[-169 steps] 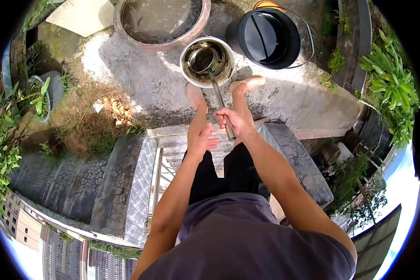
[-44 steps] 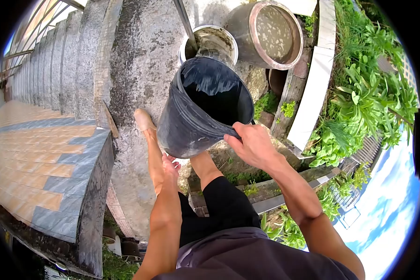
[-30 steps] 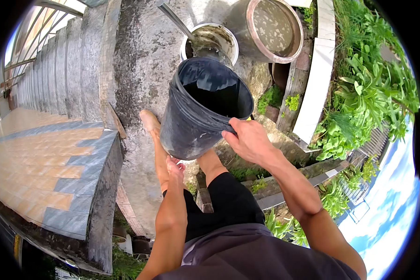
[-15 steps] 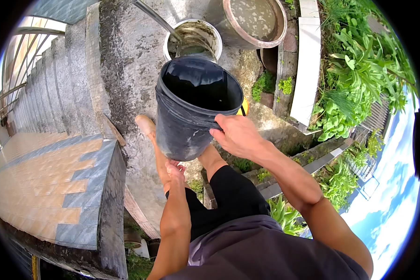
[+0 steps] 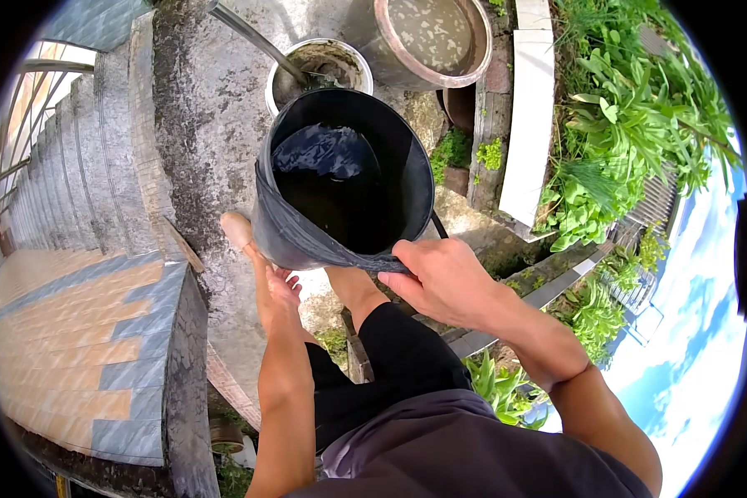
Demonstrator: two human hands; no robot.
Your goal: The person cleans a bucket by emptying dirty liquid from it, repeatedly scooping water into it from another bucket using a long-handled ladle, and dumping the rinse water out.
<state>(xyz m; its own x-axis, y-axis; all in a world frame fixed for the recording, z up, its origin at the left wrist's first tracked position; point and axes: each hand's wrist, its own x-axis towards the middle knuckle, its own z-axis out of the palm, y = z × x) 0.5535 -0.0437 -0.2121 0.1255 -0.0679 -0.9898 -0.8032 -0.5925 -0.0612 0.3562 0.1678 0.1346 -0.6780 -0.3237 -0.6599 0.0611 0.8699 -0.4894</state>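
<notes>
Clamping near rim of bucket [image 5: 275, 232] firmly in right hand [image 5: 448, 280], with no gap visible between fingers and lip. Holding left hand [image 5: 284, 286] lower, left of right grip, by bucket's base: half-curled, loosely spread, seemingly carrying nothing; cannot tell if touching base. Carrying bucket just ahead and left of right grip, apparently off the ground, above shins.

Judging progress: looks partway. Done: bucket raised, mouth up, far lip overlapping near side of pail [image 5: 271, 83] in view. Left: good deal of dark water [image 5: 332, 158] inside bucket, so not emptied; no stream seen at lip. Cannot tell how full pail is; showing only muddy inner wall, rest hidden behind bucket.

Just beyond right grip: bail [image 5: 439, 224], hanging slack-looking. Left of grip, past bucket: bare foot [image 5: 236, 226], fairly close in. Ahead-left: pail, with ladle [image 5: 253, 37] leaning out to the left, sticking up beside the bucket's far side; head mostly hidden. Straight ahead, farther: jar [image 5: 365, 46] of murky water, just beside pail, limiting room on that side.

Right of grip, farther: slab [image 5: 529, 124], then plants [image 5: 618, 124]. Well left: tiled ledge [image 5: 66, 349], then steps [image 5: 66, 166]; not in the way.
</notes>
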